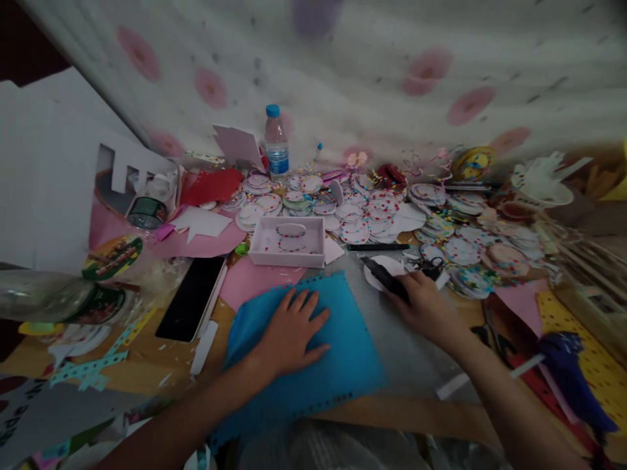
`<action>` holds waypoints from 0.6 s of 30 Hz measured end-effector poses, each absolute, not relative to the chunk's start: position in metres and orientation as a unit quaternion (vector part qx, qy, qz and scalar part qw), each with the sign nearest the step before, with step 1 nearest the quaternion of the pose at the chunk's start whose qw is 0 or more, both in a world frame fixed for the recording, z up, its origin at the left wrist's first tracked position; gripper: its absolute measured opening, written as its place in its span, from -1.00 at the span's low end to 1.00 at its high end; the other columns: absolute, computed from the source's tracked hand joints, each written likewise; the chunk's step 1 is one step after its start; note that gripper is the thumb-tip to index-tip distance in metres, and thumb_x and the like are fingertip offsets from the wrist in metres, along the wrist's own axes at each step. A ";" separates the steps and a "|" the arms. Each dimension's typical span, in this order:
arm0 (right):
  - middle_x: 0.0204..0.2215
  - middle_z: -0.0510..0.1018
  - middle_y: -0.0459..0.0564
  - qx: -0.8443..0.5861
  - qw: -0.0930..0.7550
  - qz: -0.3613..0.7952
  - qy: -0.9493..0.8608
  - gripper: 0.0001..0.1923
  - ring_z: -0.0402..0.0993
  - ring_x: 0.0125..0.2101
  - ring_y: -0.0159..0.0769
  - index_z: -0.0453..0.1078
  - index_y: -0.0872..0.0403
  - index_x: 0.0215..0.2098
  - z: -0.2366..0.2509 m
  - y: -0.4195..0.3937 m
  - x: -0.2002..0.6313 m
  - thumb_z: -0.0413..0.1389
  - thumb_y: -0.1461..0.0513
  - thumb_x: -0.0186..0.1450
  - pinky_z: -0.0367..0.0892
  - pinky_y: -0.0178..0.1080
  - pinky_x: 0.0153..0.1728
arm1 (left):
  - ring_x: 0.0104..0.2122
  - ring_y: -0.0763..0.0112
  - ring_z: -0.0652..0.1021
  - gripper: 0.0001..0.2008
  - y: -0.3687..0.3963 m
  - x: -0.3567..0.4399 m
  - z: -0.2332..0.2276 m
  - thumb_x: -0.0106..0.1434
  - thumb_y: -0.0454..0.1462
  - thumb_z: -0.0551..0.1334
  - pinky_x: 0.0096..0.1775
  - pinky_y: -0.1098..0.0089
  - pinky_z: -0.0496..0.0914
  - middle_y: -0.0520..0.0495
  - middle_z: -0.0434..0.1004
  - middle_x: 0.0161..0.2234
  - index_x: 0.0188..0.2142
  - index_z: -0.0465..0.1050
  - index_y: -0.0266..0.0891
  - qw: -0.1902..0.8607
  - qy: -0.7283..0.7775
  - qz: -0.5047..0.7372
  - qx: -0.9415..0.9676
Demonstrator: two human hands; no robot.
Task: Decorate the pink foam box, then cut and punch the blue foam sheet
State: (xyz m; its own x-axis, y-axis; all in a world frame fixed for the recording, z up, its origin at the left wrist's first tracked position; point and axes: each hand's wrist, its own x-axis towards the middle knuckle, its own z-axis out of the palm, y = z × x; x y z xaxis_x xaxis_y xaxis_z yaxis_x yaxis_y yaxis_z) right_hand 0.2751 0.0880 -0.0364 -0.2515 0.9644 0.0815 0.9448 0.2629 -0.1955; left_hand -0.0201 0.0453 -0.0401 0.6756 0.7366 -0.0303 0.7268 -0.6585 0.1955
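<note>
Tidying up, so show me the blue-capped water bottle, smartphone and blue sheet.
Blue-capped water bottle (277, 138), head view: clear body.
Smartphone (190, 299), head view: dark screen.
Blue sheet (347, 331), head view: bare right side.

Noted from where I stand: left hand (291, 333) and right hand (426, 303) both bare, fingers slender. Left forearm (206, 403) and right forearm (499, 385) likewise bare, slim at the wrist, broadening evenly towards the elbow. Left: back of hand, four fingers and thumb visible. Right: fingers partly hidden. At lap level, dull grey creased material (323, 449), dimly lit; whether clothing, cannot tell.
</note>
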 end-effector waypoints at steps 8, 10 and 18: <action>-0.53 0.46 -0.06 -0.657 0.196 0.209 -0.698 -0.68 0.43 -0.57 -0.24 0.20 0.07 -0.15 -0.008 0.040 0.265 -0.10 -0.01 0.36 0.26 -0.28 -0.56 | 0.32 -0.09 -0.03 -0.31 0.083 0.012 -0.062 0.27 0.05 0.08 0.23 -0.01 0.01 -0.37 -0.10 0.34 0.25 0.14 -0.34 0.126 0.372 0.086 0.916; -0.48 0.50 0.00 -0.656 0.189 0.234 -0.693 -0.66 0.49 -0.52 -0.20 0.19 0.08 -0.07 -0.005 0.035 0.256 -0.12 0.01 0.37 0.30 -0.26 -0.54 | 0.32 -0.04 -0.01 -0.34 0.084 0.012 -0.066 0.27 0.01 0.09 0.23 0.01 0.04 -0.36 -0.08 0.34 0.24 0.15 -0.35 0.135 0.380 0.101 0.910; -0.01 0.50 0.32 -0.612 0.072 0.229 -0.753 -0.41 0.59 -0.33 0.02 -0.24 0.16 0.35 -0.022 0.037 0.219 -0.23 0.16 0.41 0.46 -0.04 -0.43 | 0.26 0.09 0.19 -0.53 0.080 0.010 -0.064 0.30 -0.19 0.08 0.21 0.10 0.13 -0.28 0.17 0.27 0.15 0.27 -0.38 0.136 0.398 0.142 0.896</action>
